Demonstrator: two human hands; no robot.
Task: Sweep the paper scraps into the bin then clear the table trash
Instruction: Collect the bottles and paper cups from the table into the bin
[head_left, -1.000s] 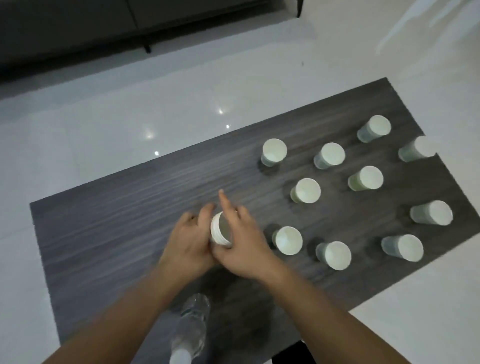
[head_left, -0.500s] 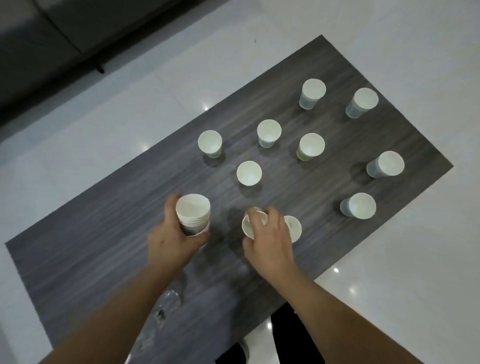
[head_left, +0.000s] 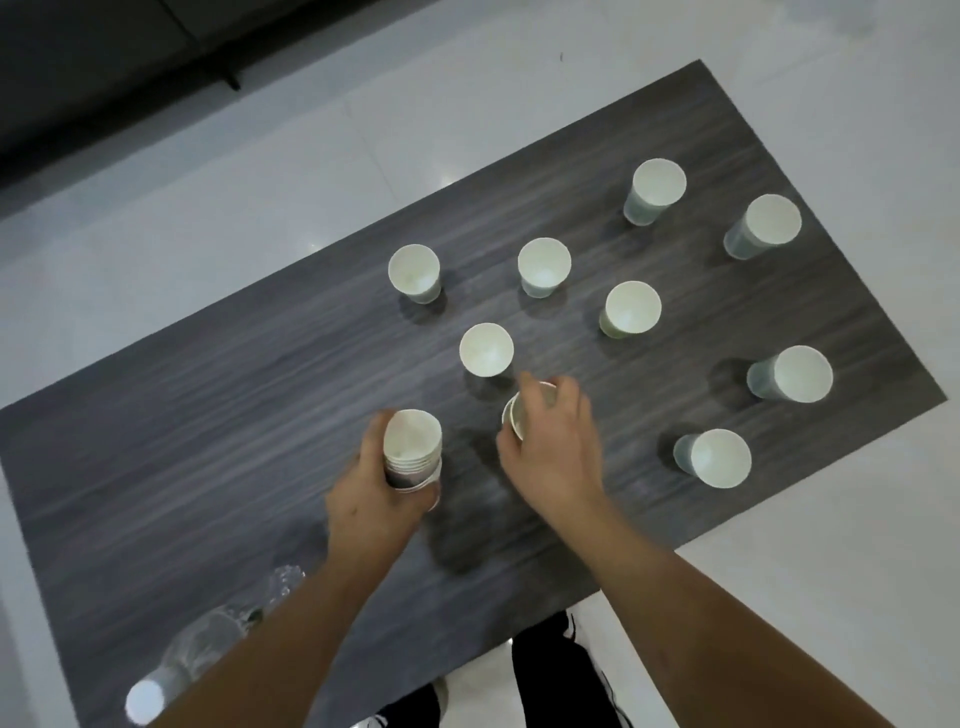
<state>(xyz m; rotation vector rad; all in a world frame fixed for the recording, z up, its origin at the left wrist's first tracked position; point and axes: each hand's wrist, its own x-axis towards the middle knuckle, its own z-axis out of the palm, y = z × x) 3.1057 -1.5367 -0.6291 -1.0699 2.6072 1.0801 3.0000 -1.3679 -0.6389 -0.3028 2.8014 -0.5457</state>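
Note:
Near the middle of the dark wooden table, my left hand grips a stack of nested white paper cups, held upright. To its right, my right hand pinches two nested paper cups by the rim, close to the table top. Several single paper cups stand upright around them, the nearest one just beyond my right hand.
More cups stand at the far side and along the right edge. A clear plastic bottle lies at the near left corner. White tiled floor surrounds the table; a dark sofa is beyond.
My right hand left the stack, took a cup on the right and set it into the neighbouring cup. The left hand keeps the stack. The view has shifted.

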